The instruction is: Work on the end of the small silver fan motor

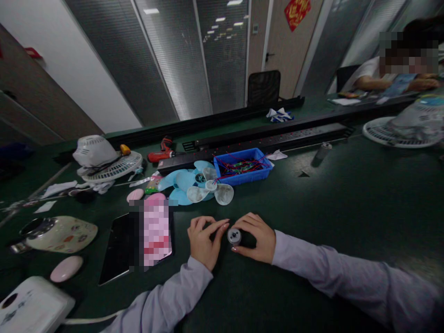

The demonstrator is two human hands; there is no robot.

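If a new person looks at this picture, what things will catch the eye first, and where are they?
At the near middle, the left hand and the right hand meet around a small round metal part on the dark green table. Just behind them lie pale blue fan blades beside a blue bin full of wires. A white fan grille sits at far left.
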